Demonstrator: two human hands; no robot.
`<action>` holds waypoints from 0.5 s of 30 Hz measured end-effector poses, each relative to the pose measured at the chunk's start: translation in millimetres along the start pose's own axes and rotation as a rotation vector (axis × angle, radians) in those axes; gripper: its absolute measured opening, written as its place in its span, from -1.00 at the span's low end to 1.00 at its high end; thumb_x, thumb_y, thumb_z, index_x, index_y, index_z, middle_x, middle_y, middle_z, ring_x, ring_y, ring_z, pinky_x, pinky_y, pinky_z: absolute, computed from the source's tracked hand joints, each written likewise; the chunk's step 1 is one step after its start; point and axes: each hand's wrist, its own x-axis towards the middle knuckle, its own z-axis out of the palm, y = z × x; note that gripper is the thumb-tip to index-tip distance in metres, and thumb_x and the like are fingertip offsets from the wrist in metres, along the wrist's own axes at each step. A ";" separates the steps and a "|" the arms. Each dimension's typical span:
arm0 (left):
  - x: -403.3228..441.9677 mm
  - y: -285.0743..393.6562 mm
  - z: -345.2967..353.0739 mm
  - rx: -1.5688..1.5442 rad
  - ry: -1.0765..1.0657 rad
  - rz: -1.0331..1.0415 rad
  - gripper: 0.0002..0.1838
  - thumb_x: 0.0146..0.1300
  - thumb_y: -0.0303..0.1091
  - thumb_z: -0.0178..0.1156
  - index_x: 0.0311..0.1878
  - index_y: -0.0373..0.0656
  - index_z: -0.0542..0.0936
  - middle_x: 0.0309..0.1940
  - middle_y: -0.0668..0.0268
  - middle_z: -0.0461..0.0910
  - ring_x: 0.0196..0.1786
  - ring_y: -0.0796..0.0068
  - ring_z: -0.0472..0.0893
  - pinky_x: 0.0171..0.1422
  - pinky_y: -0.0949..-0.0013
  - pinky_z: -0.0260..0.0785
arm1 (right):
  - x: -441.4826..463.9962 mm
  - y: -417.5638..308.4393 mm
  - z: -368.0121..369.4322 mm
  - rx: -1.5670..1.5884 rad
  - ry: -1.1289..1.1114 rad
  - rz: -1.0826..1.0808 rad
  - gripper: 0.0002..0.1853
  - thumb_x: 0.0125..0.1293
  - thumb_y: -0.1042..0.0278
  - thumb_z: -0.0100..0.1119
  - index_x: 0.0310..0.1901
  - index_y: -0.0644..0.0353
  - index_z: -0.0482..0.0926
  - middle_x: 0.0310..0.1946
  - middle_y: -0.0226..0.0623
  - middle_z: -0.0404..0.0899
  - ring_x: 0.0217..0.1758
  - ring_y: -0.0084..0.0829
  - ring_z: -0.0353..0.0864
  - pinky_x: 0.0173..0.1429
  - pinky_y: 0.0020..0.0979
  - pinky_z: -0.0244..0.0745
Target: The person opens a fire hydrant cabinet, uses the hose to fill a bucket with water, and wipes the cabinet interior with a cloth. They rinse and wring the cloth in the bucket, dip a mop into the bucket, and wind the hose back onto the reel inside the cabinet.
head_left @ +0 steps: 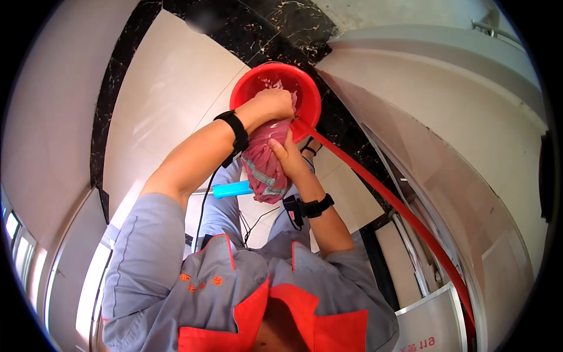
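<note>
A wet, bunched pink cloth [264, 158] with pale grey bands stretches from the red bucket [236, 88] towards my lap. My left hand [275, 104] is closed around its upper end over the bucket's mouth, back of the hand up and fingertips mostly hidden. Lower down, my right hand [287, 157] grips the cloth from the right side, thumb across it. Inside the bucket, some more pink cloth and wet glints show behind my left hand. A blue handle [233, 189] on a thin rod lies across my legs, just left of the cloth's lower end.
A red hose [381, 185] runs from the bucket's rim down to the lower right, along a pale panel [434, 129]. Black marbled tiles [281, 38] border the cream floor [170, 76]. A white box with red lettering [431, 322] stands at lower right. Dark cables hang near my legs.
</note>
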 end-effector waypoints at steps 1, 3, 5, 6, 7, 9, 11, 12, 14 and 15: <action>1.6 0.9 4.9 0.025 0.018 -0.005 -0.66 0.01 -0.19 0.06 -0.26 -0.22 0.61 -0.26 0.00 0.57 -0.17 0.06 0.56 -0.05 0.19 0.39 | 0.3 -1.1 0.0 -0.012 0.013 -0.001 -0.25 0.21 0.05 0.04 0.27 0.29 -0.06 0.14 -0.04 0.24 0.19 -0.28 0.26 0.24 -0.34 0.14; -1.0 3.5 10.5 0.030 0.037 -0.010 -0.65 0.02 -0.16 0.07 -0.25 -0.22 0.61 -0.25 0.00 0.57 -0.16 0.07 0.57 -0.03 0.19 0.38 | -2.3 1.9 -2.6 -0.008 0.028 0.038 -0.24 0.19 0.03 0.06 0.26 0.30 -0.05 0.13 -0.01 0.25 0.17 -0.27 0.28 0.23 -0.35 0.17; -4.0 4.6 3.6 -0.004 0.057 -0.007 -0.60 0.01 -0.11 0.11 -0.21 -0.25 0.59 -0.24 -0.02 0.57 -0.15 0.08 0.57 -0.03 0.21 0.39 | 0.5 8.6 -9.0 0.019 0.027 0.100 -0.24 0.18 0.06 0.06 0.27 0.30 -0.04 0.14 -0.04 0.24 0.19 -0.27 0.26 0.24 -0.36 0.16; -0.9 0.1 1.7 -0.112 0.031 0.015 -0.55 0.01 -0.09 0.13 -0.12 -0.24 0.53 -0.17 0.01 0.54 -0.09 0.13 0.55 0.01 0.24 0.36 | 0.7 11.1 -14.3 0.115 0.013 0.115 -0.23 0.16 0.09 0.07 0.28 0.29 -0.04 0.15 -0.05 0.23 0.20 -0.28 0.24 0.25 -0.36 0.14; 2.1 -8.5 0.0 -0.222 0.004 0.036 -0.49 0.02 -0.07 0.14 -0.03 -0.24 0.48 -0.10 0.04 0.52 -0.04 0.18 0.53 0.05 0.27 0.34 | -1.6 13.2 -20.1 0.212 -0.001 0.133 -0.23 0.14 0.11 0.08 0.29 0.28 -0.03 0.17 -0.06 0.22 0.22 -0.28 0.23 0.27 -0.36 0.12; 2.6 -27.0 -3.6 -0.577 -0.059 0.075 -0.38 0.06 -0.02 0.14 0.14 -0.21 0.34 0.05 0.12 0.43 0.09 0.28 0.44 0.15 0.31 0.26 | -1.6 10.3 -28.6 0.365 -0.039 0.143 -0.21 0.10 0.14 0.09 0.30 0.26 -0.03 0.19 -0.09 0.19 0.24 -0.29 0.20 0.29 -0.37 0.08; -3.0 -48.6 -2.6 -1.073 -0.152 0.115 -0.28 0.14 0.05 0.09 0.27 -0.17 0.18 0.19 0.21 0.30 0.22 0.37 0.31 0.27 0.33 0.14 | -10.3 2.5 -30.5 0.482 -0.070 0.144 -0.19 0.06 0.17 0.09 0.31 0.24 -0.02 0.21 -0.13 0.17 0.26 -0.31 0.17 0.31 -0.37 0.05; -13.4 -55.1 -3.1 -1.381 -0.186 0.091 -0.25 0.12 0.12 0.12 0.25 -0.16 0.18 0.22 0.25 0.23 0.28 0.42 0.20 0.33 0.34 0.05 | -13.4 0.5 -31.6 0.483 -0.082 0.132 -0.18 0.04 0.15 0.09 0.31 0.24 -0.02 0.21 -0.13 0.16 0.26 -0.31 0.17 0.32 -0.37 0.04; -20.8 -72.3 19.3 -1.654 -0.136 0.162 -0.21 0.10 0.18 0.11 0.26 -0.16 0.18 0.22 0.24 0.24 0.28 0.38 0.21 0.35 0.32 0.03 | -13.1 -3.9 -30.9 0.484 -0.118 0.098 -0.17 0.02 0.11 0.09 0.31 0.23 -0.01 0.23 -0.14 0.15 0.27 -0.31 0.16 0.32 -0.36 0.03; -26.1 -76.1 27.5 -1.787 -0.105 0.200 -0.19 0.09 0.21 0.11 0.26 -0.16 0.18 0.22 0.24 0.25 0.29 0.36 0.21 0.37 0.32 0.02 | -12.7 -5.7 -30.3 0.485 -0.126 0.096 -0.16 0.02 0.10 0.08 0.31 0.23 -0.01 0.23 -0.15 0.15 0.27 -0.31 0.16 0.32 -0.36 0.03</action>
